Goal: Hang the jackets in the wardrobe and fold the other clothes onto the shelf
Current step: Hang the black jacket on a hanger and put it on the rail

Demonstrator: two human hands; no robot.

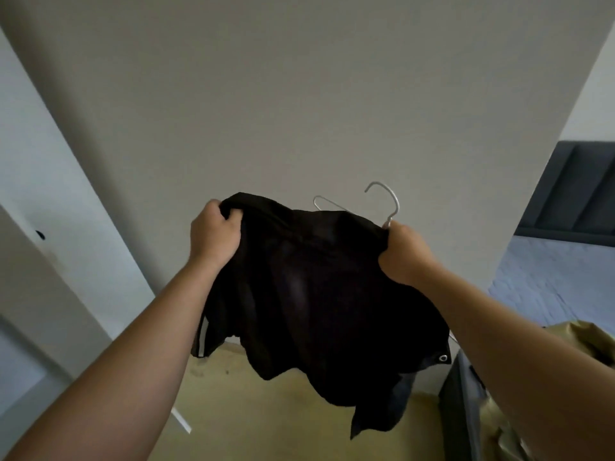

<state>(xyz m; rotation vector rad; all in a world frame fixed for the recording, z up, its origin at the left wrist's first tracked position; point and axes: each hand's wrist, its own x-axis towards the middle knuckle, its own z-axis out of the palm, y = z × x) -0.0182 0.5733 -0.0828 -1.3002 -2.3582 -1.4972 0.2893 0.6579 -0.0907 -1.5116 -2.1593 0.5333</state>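
Observation:
A black jacket [319, 294] hangs in the air in front of me, held up between both hands. My left hand [213, 237] grips a bunched fold at its upper left edge. My right hand [404, 254] grips the jacket's upper right edge together with the neck of a white wire hanger [389, 201]. The hanger's hook rises above my right hand, and one rounded end pokes out above the cloth; the rest of the hanger is hidden under the jacket. A metal eyelet shows at the jacket's lower right corner.
A plain grey wall [299, 94] fills the background. A white door panel [50, 194] leans along the left. At right are a bed with a blue-grey cover [549, 284] and dark headboard [572, 191], an olive garment [585, 341], and a dark object [462, 410] beside it. Yellowish floor [266, 410] lies below.

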